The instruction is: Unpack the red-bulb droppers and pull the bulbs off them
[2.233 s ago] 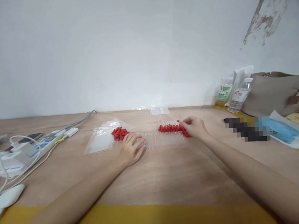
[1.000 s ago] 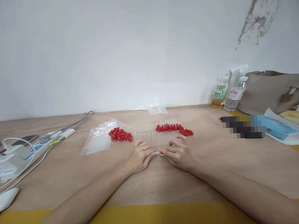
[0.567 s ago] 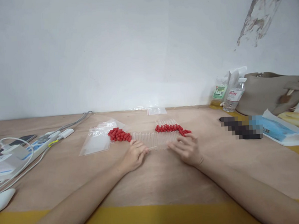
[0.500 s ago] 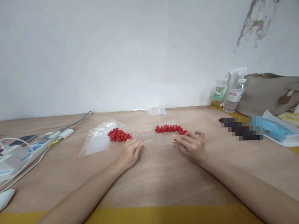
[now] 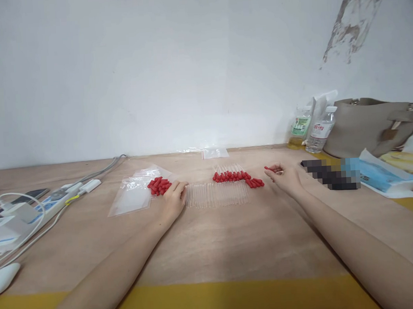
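Note:
My right hand (image 5: 286, 178) is raised at the right, its fingers closed on a red rubber bulb (image 5: 267, 168); whether a tube is fitted to it is hard to see. My left hand (image 5: 174, 200) rests at the left end of a row of thin clear tubes (image 5: 217, 194), fingers curled together, and what they hold is hidden. Just behind that hand lies a pile of loose red bulbs (image 5: 158, 186). Beyond the row, several tubes with red bulbs on their near ends (image 5: 230, 175) lie side by side. A few more red bulbs (image 5: 254, 183) lie between these and my right hand.
Clear plastic bags (image 5: 129, 195) lie left of the pile, and a small one (image 5: 215, 153) by the wall. A power strip (image 5: 56, 199) with cables is at far left. Bottles (image 5: 321, 130), a grey handbag (image 5: 360, 123) and a blue tissue pack (image 5: 384, 175) stand at right.
My right hand has left the right end of the tube row and moved right, now with a red bulb showing in its fingers. My left hand has shifted slightly left; the tube seen in it before no longer shows.

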`<move>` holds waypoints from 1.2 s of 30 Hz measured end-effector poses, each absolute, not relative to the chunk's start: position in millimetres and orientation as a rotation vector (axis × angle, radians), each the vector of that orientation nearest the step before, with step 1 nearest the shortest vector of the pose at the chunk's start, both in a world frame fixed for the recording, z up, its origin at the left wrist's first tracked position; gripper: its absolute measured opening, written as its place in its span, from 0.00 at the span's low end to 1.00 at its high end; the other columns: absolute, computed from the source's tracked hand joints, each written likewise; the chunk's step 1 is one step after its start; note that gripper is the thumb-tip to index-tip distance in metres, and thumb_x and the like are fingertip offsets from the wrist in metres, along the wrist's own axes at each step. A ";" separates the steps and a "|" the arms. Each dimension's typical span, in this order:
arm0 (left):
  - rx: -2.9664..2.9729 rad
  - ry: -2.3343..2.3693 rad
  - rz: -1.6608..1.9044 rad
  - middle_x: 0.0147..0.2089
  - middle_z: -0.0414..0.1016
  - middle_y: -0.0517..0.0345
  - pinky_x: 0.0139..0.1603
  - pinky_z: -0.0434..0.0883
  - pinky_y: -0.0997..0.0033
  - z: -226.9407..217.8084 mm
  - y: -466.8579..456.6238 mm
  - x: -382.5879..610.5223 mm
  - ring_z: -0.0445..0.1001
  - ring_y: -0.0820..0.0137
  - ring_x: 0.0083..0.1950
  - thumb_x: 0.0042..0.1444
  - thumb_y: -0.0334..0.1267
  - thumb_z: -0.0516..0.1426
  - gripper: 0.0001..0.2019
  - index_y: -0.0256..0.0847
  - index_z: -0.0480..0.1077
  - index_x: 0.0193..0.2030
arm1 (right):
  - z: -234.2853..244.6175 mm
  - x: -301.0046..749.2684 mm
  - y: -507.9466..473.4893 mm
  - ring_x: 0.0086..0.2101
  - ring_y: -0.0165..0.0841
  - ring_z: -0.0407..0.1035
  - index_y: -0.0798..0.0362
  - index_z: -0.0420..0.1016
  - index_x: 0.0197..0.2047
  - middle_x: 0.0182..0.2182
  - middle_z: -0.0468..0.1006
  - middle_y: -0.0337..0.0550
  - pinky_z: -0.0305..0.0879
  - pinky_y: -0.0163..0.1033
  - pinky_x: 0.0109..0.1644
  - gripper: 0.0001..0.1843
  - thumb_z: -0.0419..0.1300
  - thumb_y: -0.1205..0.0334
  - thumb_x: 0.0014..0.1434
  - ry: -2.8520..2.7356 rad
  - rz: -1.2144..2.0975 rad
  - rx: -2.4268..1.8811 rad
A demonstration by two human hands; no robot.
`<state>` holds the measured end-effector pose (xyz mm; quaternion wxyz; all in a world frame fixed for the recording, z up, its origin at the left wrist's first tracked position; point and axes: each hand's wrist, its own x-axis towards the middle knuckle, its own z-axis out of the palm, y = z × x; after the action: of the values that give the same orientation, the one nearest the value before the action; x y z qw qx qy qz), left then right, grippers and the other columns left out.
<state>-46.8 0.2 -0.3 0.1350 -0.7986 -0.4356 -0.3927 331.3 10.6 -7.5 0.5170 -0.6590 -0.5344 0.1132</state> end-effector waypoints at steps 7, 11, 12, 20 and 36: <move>-2.430 -1.176 -1.046 0.35 0.68 0.55 0.38 0.67 0.71 -0.7 -6.9 -41.2 0.69 0.70 0.37 0.55 0.32 0.48 0.07 0.39 0.67 0.34 | -15.4 321.4 10.4 0.27 0.30 0.70 0.59 0.72 0.40 0.29 0.77 0.47 0.65 0.33 0.31 0.15 0.53 0.65 0.49 -1.378 0.376 -1.579; -2.479 -1.194 -1.065 0.35 0.68 0.55 0.40 0.67 0.71 0.1 -13.1 -39.1 0.69 0.70 0.37 0.54 0.37 0.51 0.07 0.38 0.68 0.31 | -14.4 322.6 9.5 0.31 0.32 0.70 0.58 0.74 0.39 0.31 0.77 0.47 0.65 0.35 0.36 0.14 0.53 0.64 0.50 -1.402 0.286 -1.623; -2.482 -1.200 -1.062 0.36 0.68 0.55 0.40 0.67 0.70 0.1 -13.9 -38.8 0.68 0.70 0.37 0.54 0.38 0.51 0.07 0.38 0.69 0.31 | -14.1 325.1 9.7 0.31 0.33 0.70 0.58 0.74 0.39 0.32 0.76 0.47 0.64 0.36 0.37 0.15 0.53 0.62 0.50 -1.394 0.256 -1.650; -2.461 -1.211 -0.966 0.34 0.69 0.53 0.42 0.66 0.65 3.8 -16.2 -38.6 0.66 0.67 0.38 0.54 0.40 0.52 0.10 0.38 0.71 0.34 | -20.1 342.4 24.8 0.38 0.35 0.68 0.52 0.75 0.41 0.37 0.76 0.46 0.61 0.38 0.44 0.16 0.56 0.60 0.49 -1.453 0.204 -1.754; -2.384 -1.219 -0.904 0.38 0.71 0.54 0.43 0.61 0.62 7.1 -18.2 -39.3 0.65 0.64 0.43 0.55 0.40 0.51 0.09 0.41 0.71 0.35 | -25.9 324.1 43.9 0.26 0.30 0.70 0.55 0.76 0.37 0.27 0.78 0.42 0.62 0.32 0.28 0.15 0.56 0.62 0.44 -1.403 0.456 -1.742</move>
<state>-39.3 -18.2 7.1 0.1569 -0.8331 -0.4260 -0.3159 324.1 43.9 -25.9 0.4161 -0.6939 -0.5589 0.1816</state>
